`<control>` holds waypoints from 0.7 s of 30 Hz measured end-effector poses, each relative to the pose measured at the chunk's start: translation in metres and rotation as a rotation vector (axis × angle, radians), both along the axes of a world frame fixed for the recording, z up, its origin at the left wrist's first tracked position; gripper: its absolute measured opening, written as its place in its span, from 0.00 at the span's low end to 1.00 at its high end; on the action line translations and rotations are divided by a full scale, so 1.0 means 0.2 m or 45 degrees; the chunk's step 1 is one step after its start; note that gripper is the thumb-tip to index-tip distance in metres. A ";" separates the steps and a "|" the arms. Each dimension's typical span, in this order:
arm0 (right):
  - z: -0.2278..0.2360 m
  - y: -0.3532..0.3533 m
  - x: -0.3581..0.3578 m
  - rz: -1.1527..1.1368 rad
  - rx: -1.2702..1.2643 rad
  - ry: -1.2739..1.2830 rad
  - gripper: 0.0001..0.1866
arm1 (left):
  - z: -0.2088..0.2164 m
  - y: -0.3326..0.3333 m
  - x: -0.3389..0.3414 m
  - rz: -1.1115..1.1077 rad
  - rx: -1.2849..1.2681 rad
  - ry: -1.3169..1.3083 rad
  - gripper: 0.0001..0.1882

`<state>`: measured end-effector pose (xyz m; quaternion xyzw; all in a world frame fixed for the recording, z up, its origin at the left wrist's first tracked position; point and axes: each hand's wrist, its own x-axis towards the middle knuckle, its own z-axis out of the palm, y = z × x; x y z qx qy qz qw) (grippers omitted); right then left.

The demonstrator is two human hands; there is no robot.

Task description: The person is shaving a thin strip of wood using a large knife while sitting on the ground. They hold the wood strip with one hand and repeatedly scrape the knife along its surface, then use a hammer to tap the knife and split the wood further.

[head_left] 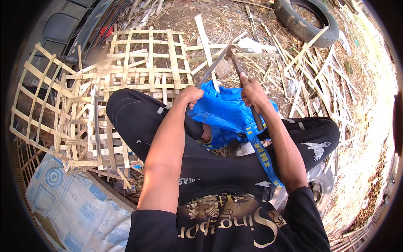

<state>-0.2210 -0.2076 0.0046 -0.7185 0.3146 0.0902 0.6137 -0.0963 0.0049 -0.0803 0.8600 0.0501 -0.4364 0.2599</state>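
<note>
Between the left hand (192, 96) and right hand (253, 91), a gap opens over the bag (224, 105), closed off ahead where the blade (215, 68) meets the handle (237, 65). Lattices (151, 63) block the left; slats (306, 49) and a tyre (298, 29) crowd the far right.

Bag (226, 105): glossy plstc, creased; tool hndl (237, 65): matt, rough-lkg; lattice (173, 59): matt wd, rough; tyre (294, 24): matt rubber.

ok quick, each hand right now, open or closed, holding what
Left hand: closed, holding a thin strip.
Right hand: closed, holding a long-handled tool.
</note>
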 end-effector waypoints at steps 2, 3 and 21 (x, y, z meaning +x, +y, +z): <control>-0.01 0.01 0.01 0.031 -0.150 -0.062 0.29 | 0.00 -0.02 -0.03 -0.020 0.039 -0.036 0.10; -0.01 0.01 0.02 0.051 -0.263 -0.163 0.30 | -0.01 -0.01 -0.05 0.012 0.026 -0.081 0.12; -0.25 0.07 0.04 0.295 -0.785 -0.023 0.38 | -0.03 -0.02 -0.10 0.038 0.008 -0.185 0.22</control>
